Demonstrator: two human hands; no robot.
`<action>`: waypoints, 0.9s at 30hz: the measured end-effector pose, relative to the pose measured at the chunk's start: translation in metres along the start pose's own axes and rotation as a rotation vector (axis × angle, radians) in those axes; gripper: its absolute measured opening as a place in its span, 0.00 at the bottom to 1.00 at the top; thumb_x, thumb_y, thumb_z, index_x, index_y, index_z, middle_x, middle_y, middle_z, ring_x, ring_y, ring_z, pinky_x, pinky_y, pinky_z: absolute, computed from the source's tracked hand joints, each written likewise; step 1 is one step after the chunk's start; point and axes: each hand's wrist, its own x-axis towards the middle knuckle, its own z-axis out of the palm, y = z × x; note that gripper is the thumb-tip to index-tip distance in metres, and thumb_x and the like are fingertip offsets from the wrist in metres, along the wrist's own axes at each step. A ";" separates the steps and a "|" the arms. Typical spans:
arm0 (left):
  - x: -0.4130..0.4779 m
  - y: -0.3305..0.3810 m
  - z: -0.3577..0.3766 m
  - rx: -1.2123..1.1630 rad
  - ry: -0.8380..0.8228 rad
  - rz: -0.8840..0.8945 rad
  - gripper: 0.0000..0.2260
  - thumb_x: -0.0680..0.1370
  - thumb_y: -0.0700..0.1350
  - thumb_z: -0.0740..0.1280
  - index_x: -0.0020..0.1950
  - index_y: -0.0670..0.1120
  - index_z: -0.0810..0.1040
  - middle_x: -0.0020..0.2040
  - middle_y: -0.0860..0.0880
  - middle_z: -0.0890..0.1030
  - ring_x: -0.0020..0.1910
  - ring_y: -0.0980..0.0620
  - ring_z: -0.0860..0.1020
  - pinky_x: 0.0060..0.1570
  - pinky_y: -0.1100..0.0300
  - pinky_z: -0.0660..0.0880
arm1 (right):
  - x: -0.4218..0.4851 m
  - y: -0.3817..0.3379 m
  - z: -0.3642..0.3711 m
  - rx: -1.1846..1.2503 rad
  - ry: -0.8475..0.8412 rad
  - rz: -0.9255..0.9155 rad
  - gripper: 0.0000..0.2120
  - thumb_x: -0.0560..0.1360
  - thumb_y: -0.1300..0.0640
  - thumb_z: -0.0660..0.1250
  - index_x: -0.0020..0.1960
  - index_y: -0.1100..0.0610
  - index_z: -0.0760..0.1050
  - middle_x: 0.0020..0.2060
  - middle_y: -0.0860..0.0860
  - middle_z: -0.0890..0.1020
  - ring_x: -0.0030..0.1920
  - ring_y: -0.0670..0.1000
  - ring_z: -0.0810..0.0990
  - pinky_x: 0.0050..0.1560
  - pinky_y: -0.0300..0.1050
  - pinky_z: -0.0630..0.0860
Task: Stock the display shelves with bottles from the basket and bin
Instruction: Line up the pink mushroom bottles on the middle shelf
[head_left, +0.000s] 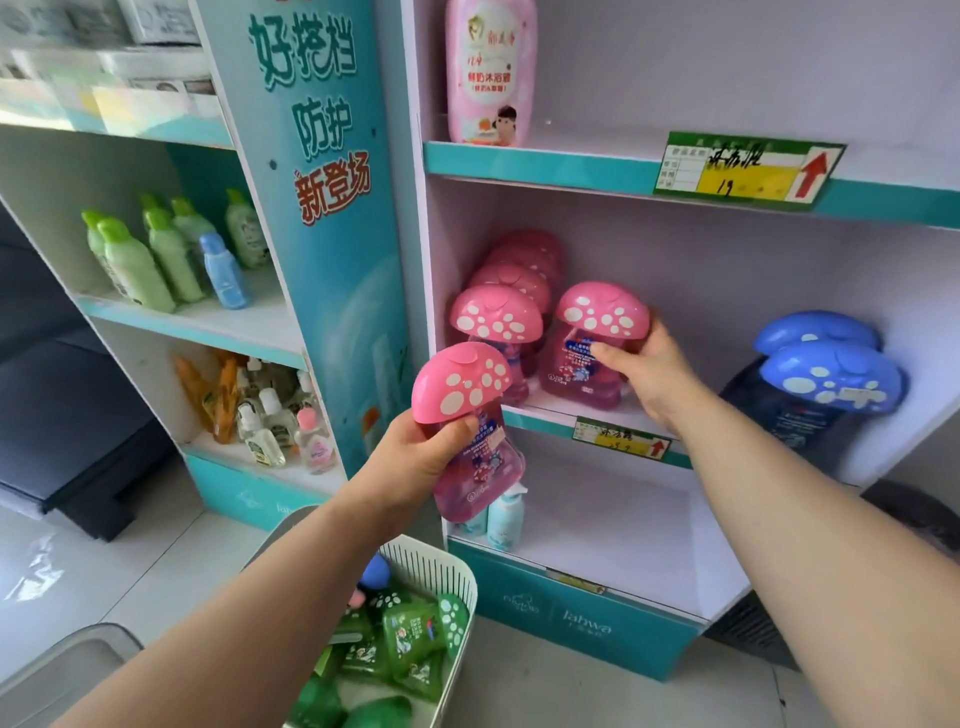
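Observation:
My left hand (421, 457) grips a pink mushroom-capped bottle (467, 415) in the air in front of the middle shelf (540, 421). My right hand (649, 374) holds a second pink mushroom bottle (592, 343) that stands on that shelf, beside a row of several like it (498, 317). Two blue mushroom bottles (821, 374) stand at the shelf's right end. Below my left arm, a white basket (441, 571) contains green mushroom bottles (410, 639) and a blue one.
A tall pink bottle (488, 73) stands on the top shelf. Small pale blue bottles (504, 519) sit on the lowest shelf. The left unit holds green bottles (140, 260) and small clear bottles (270, 415). A grey bin corner (67, 660) shows bottom left.

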 end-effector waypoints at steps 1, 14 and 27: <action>0.001 -0.001 0.002 0.005 -0.005 -0.003 0.05 0.76 0.38 0.66 0.51 0.43 0.78 0.46 0.44 0.83 0.48 0.45 0.80 0.55 0.48 0.76 | -0.001 0.003 -0.001 -0.122 -0.014 0.008 0.29 0.69 0.69 0.72 0.67 0.60 0.66 0.55 0.53 0.78 0.53 0.51 0.77 0.48 0.43 0.76; 0.012 -0.010 0.018 0.003 -0.130 -0.012 0.15 0.68 0.45 0.70 0.54 0.44 0.79 0.49 0.45 0.84 0.49 0.47 0.81 0.56 0.49 0.77 | 0.062 0.022 -0.003 -0.570 -0.007 -0.027 0.25 0.66 0.59 0.78 0.60 0.54 0.73 0.55 0.52 0.81 0.55 0.54 0.79 0.60 0.57 0.75; 0.023 -0.018 0.039 -0.077 -0.084 -0.024 0.15 0.68 0.45 0.70 0.53 0.44 0.79 0.47 0.46 0.84 0.47 0.48 0.82 0.51 0.53 0.79 | 0.048 0.023 -0.009 -0.754 0.039 -0.107 0.24 0.68 0.55 0.75 0.63 0.53 0.73 0.58 0.52 0.80 0.57 0.55 0.79 0.58 0.48 0.75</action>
